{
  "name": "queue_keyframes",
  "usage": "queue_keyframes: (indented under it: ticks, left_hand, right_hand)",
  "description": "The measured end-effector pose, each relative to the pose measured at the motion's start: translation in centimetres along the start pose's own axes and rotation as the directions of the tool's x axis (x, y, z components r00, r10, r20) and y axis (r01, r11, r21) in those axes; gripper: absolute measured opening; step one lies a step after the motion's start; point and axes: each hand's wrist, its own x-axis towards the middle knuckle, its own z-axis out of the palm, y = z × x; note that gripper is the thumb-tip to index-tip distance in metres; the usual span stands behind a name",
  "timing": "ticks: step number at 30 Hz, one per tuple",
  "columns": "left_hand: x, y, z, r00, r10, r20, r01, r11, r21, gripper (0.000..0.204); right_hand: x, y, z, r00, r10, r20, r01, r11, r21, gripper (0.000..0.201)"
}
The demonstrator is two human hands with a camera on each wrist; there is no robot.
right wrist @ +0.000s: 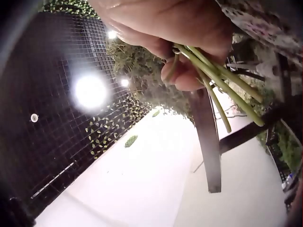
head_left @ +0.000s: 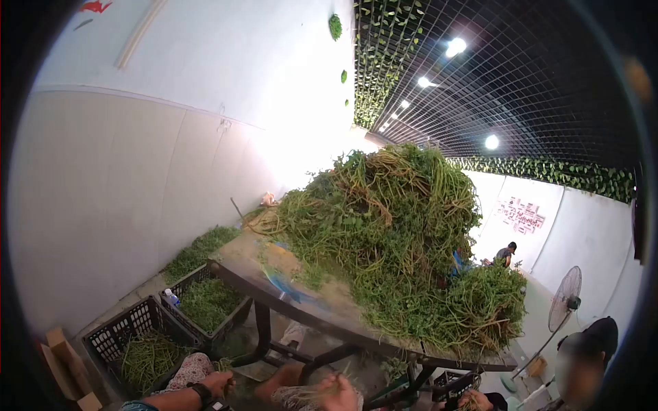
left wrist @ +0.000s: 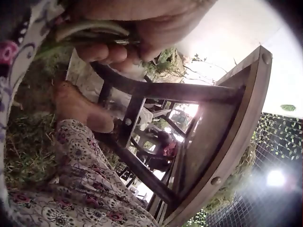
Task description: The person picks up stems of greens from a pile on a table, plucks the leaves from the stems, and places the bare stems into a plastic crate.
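Note:
My left hand (head_left: 218, 385) is low over my patterned trouser leg. In the left wrist view its fingers curl round green plant stems (left wrist: 90, 32). My right hand (head_left: 340, 395) is low in front of me. Several cut green stems (right wrist: 222, 87) are pinched between its thumb and fingers, their ends jutting out below the hand in the right wrist view. Beyond both hands, a big heap of leafy green plants (head_left: 397, 240) is piled on the table (head_left: 322, 291).
On the floor at left stand a black crate (head_left: 103, 339) with stems in it and another crate (head_left: 243, 312) with leafy greens. A cardboard box (head_left: 65, 363) is beside them. A person in a dark cap (head_left: 603, 335) sits at right, near a standing fan (head_left: 565, 298).

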Motion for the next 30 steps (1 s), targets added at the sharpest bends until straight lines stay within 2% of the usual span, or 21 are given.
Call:
queue_keyframes:
  ticks: [2, 5, 8, 11, 14, 17, 18, 21, 22, 23, 24, 27, 28, 29, 30]
  left_hand:
    - [-0.1, 0.6, 0.7, 0.998, 0.046, 0.045, -0.047, 0.999, 0.004, 0.020]
    - [-3.5, -0.4, -0.3, 0.999, 0.003, 0.034, -0.006, 0.996, 0.089, 0.026]
    - [-4.0, 1.7, 3.2, 0.999, 0.050, 0.006, -0.050, 0.975, 0.216, 0.024]
    - [-5.9, 2.4, 4.2, 1.000, 0.016, -0.005, -0.016, 1.000, -0.020, 0.021]
    - [-9.6, 5.0, 6.3, 0.999, 0.050, 0.018, -0.050, 0.999, -0.022, 0.018]
    - [-11.1, 7.2, 5.7, 0.986, 0.131, 0.105, -0.112, 0.979, -0.168, 0.017]
    - [-12.0, 7.8, 5.9, 0.983, 0.167, 0.080, -0.154, 0.977, -0.145, 0.016]
    - [-8.0, 6.3, -0.6, 0.995, 0.077, -0.071, -0.076, 0.997, 0.004, 0.022]
    - [-7.9, 4.7, -1.5, 0.965, 0.261, -0.010, -0.251, 0.936, 0.248, 0.021]
    - [-8.4, 3.0, -2.3, 0.907, 0.411, 0.092, -0.404, 0.787, 0.467, 0.032]
    - [-9.4, 2.0, -2.7, 0.827, 0.512, 0.231, -0.526, 0.564, 0.636, 0.046]
    - [-16.3, 6.5, 4.0, 0.939, 0.258, 0.228, -0.290, 0.233, 0.928, 0.073]
    - [-14.8, 5.9, 3.2, 0.965, 0.247, 0.092, -0.236, 0.653, 0.720, 0.048]
    - [-11.9, 5.1, 1.9, 0.984, 0.176, -0.031, -0.155, 0.926, 0.345, 0.027]
    - [-10.4, 4.5, 1.0, 0.992, 0.060, -0.115, -0.073, 0.991, -0.111, 0.023]
  right_hand:
    - [0.1, -3.1, 1.2, 0.998, 0.045, -0.054, -0.038, 0.992, 0.118, 0.022]
    - [0.5, -4.1, -0.8, 0.966, 0.250, -0.066, -0.214, 0.916, 0.338, 0.025]
    - [3.0, -5.9, -1.4, 0.977, 0.203, -0.066, -0.176, 0.942, 0.285, 0.025]
    - [5.4, -4.4, -3.1, 0.964, 0.264, 0.022, -0.256, 0.909, 0.329, 0.025]
    - [6.1, -3.6, -2.3, 0.973, 0.184, 0.138, -0.213, 0.946, 0.243, 0.023]
    - [7.0, -4.0, -1.2, 0.970, 0.177, 0.167, -0.207, 0.962, 0.179, 0.020]
    - [7.0, -4.3, -0.8, 0.969, 0.197, 0.147, -0.218, 0.965, 0.146, 0.019]
    - [7.9, -4.9, -0.8, 0.968, 0.227, 0.111, -0.233, 0.971, 0.050, 0.016]
    - [8.6, -4.7, -1.4, 0.969, 0.216, 0.118, -0.221, 0.975, 0.026, 0.016]
    - [9.2, -4.4, -1.9, 0.970, 0.207, 0.125, -0.209, 0.978, 0.006, 0.016]
    - [9.7, -4.0, -2.3, 0.966, 0.190, 0.176, -0.204, 0.976, 0.069, 0.016]
    - [9.9, -4.1, -2.2, 0.967, 0.212, 0.142, -0.227, 0.969, 0.101, 0.015]
    - [10.0, -3.8, -2.5, 0.970, 0.220, 0.101, -0.231, 0.966, 0.115, 0.016]
    - [10.4, -3.5, -3.4, 0.962, 0.211, 0.173, -0.232, 0.966, 0.115, 0.016]
    - [11.1, -3.0, -4.9, 0.949, 0.199, 0.243, -0.232, 0.966, 0.117, 0.018]
